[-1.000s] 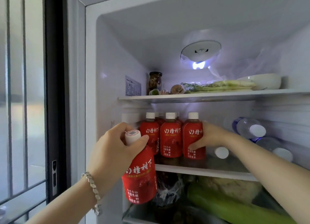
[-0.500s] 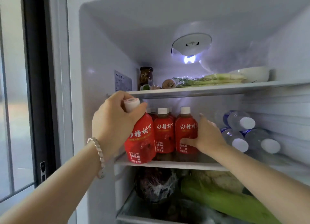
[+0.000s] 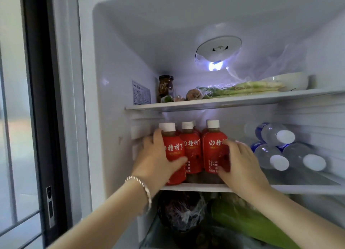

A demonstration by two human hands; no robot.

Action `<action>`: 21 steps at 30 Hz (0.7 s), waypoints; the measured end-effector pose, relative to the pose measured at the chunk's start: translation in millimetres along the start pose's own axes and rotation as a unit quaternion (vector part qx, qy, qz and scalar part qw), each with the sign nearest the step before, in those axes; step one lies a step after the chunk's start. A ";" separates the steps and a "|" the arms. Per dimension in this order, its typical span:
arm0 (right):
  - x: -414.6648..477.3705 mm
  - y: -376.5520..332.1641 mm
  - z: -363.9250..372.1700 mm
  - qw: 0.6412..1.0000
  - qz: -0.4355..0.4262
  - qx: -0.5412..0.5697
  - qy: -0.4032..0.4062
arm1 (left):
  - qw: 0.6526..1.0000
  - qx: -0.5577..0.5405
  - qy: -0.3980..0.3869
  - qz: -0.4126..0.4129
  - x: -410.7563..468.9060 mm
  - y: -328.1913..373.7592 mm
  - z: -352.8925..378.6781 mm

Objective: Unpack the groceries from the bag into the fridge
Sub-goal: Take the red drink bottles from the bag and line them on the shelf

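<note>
Head camera, close, facing forward into open fridge (image 3: 115, 43).

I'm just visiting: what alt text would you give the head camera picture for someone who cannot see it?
Inside an open fridge, a person's left hand grips the leftmost red bottle standing on the middle shelf, while the right hand holds the rightmost red bottle. Clear water bottles lie to their right.
</note>
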State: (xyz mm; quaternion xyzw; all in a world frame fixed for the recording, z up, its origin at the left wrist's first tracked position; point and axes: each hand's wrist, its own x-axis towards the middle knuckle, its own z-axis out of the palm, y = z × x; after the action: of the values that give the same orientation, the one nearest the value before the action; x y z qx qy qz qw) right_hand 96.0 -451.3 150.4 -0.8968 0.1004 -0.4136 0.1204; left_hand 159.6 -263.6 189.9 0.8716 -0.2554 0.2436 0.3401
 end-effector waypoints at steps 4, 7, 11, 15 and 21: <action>-0.4 -3.8 -0.7 1.000 0.019 -0.015 -0.006 | 0.974 -0.223 -0.007 -0.022 -12.5 -18.3 14.6; -1.0 -6.2 -1.1 0.999 0.027 -0.030 -0.009 | 0.964 -0.266 -0.007 -0.013 -12.3 -19.5 21.8; -1.7 -9.2 -2.4 0.999 0.038 -0.034 -0.008 | 0.960 -0.280 -0.017 -0.005 -10.6 -24.1 23.9; -5.4 -15.1 -6.9 0.999 0.036 -0.033 -0.019 | 0.989 -0.139 -0.059 -0.005 -14.4 -20.4 15.9; -18.4 -17.8 -27.7 0.995 0.003 -0.054 -0.088 | 0.993 0.069 -0.069 0.061 -74.6 -15.3 -19.8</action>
State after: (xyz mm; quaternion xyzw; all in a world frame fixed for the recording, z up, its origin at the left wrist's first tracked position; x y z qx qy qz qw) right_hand 64.4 -433.0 159.9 -0.9345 0.1150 -0.3271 0.0812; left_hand 108.0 -218.8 151.0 0.8904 -0.3134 0.2205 0.2457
